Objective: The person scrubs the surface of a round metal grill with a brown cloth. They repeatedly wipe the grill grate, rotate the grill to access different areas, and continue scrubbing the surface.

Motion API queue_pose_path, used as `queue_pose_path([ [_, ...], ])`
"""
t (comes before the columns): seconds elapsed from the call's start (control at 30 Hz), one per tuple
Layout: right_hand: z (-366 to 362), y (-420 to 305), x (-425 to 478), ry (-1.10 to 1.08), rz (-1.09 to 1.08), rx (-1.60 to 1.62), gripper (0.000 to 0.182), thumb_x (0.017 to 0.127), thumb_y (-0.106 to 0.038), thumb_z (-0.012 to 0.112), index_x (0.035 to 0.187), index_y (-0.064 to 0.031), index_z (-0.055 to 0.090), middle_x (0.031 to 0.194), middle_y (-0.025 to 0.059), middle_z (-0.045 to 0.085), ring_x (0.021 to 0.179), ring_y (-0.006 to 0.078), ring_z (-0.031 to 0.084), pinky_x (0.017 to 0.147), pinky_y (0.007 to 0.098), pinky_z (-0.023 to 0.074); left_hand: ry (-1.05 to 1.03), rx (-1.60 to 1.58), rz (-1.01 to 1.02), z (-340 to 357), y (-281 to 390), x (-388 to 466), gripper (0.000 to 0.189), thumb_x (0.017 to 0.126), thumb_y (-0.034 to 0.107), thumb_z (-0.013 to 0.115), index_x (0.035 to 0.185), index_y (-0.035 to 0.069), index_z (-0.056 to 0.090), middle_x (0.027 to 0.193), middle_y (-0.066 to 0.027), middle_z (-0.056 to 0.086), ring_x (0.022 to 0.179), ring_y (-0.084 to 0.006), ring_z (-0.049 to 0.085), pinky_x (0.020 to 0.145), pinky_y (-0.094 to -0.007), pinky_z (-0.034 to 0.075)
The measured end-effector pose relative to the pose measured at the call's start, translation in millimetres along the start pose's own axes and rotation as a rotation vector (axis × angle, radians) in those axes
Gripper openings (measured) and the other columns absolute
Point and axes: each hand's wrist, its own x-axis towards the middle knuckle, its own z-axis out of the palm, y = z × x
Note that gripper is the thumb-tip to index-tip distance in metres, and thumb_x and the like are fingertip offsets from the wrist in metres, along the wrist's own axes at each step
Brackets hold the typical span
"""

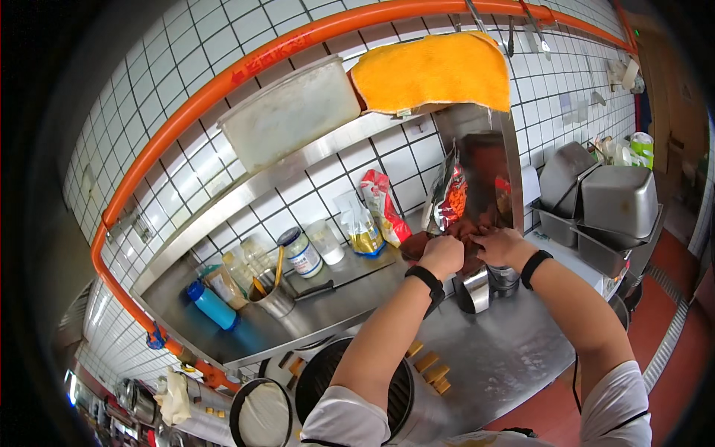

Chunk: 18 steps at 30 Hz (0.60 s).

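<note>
A dark reddish-brown sheet or bag [414,246], seemingly thin plastic, is bunched up under both hands at the right end of the steel shelf. My left hand [446,254] is closed in a fist on it. My right hand [499,246] grips it with the fingertips, close beside the left. Just below the hands stand a shiny metal cup [473,291] and a dark cylindrical container [504,278], partly covered by my right hand. Behind them a silver-and-red food packet [447,195] leans near a steel panel. What lies inside the bunched material is hidden.
Along the shelf stand a gold-and-clear packet [362,226], a red-and-white bag [384,207], a lidded jar [301,254], a steel utensil pot [275,299] and a blue bottle [215,306]. Brown blocks [433,366] lie beside a round black-rimmed pot [410,391]. Steel pans [617,195] are stacked right.
</note>
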Motion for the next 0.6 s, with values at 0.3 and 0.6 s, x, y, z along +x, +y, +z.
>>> queue_pose_path([
  [0.3,-3.9,-16.3,-6.6,0.089,-0.079,-0.096,0.052,0.097,-0.032,0.052,0.146,-0.0144,0.05,0.125,0.0165,0.067,0.111,0.0335,0.067,0.092,0.0482,0.0539,0.147,-0.094,-0.032,7.6,-9.2,-37.7,0.019,0.082,0.012,0.061,0.087,0.004,0.078,0.091,-0.0191,0.075,0.088,-0.0334,0.074,0.074,-0.0453,0.06],
  [0.6,-30.7,-136.2,-1.7,0.034,-0.298,-0.2,0.027,0.095,-0.026,0.057,0.105,-0.0061,0.074,0.096,0.0158,0.074,0.092,0.0339,0.072,0.078,0.0454,0.0582,0.177,-0.238,-0.032,15.2,-86.0,-122.7,0.015,0.077,0.013,0.064,0.08,0.004,0.076,0.085,-0.021,0.073,0.081,-0.0347,0.073,0.072,-0.0457,0.058],
])
